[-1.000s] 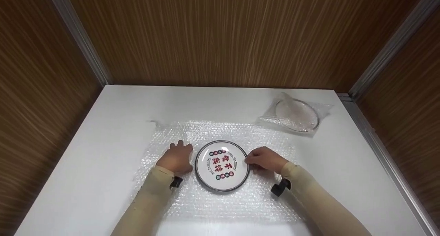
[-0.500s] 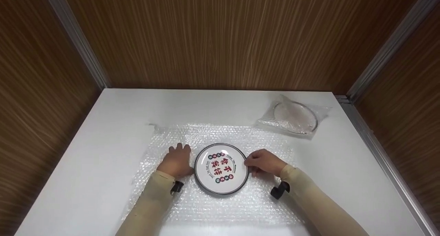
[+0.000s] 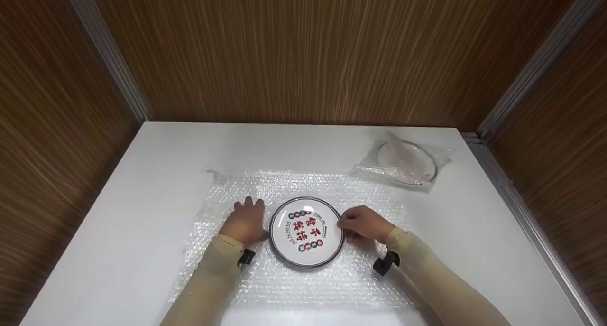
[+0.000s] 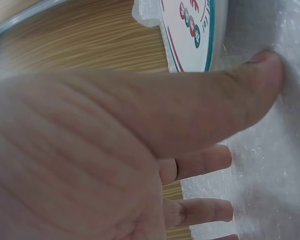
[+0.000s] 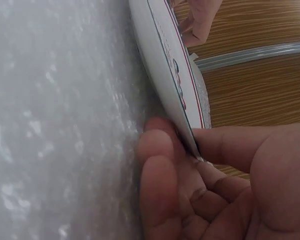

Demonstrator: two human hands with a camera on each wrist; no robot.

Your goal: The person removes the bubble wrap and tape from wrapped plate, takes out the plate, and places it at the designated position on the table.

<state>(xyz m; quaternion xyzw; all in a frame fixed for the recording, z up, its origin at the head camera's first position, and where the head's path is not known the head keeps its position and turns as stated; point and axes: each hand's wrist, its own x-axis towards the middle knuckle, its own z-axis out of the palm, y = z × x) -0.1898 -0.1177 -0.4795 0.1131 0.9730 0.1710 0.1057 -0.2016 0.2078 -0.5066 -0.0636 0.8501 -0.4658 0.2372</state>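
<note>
Left hand [image 3: 244,223], fingers spread, rests on a sheet of clear bubble wrap [image 3: 322,288], its thumb just beside a round, glossy white plate [image 3: 307,232] with a dark rim and red lettering, while the right hand [image 3: 367,223] pinches the plate's opposite edge. The plate sits face up over the wrap on a white rectangular table [image 3: 95,250], near a round, dark-rimmed object in clear plastic [image 3: 408,162].

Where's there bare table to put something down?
Free: white table left of the bubble wrap; behind it, left of the bagged round thing; and at right, between that and the right sleeve. Crowded: the middle, with left hand, plate and right hand.
</note>
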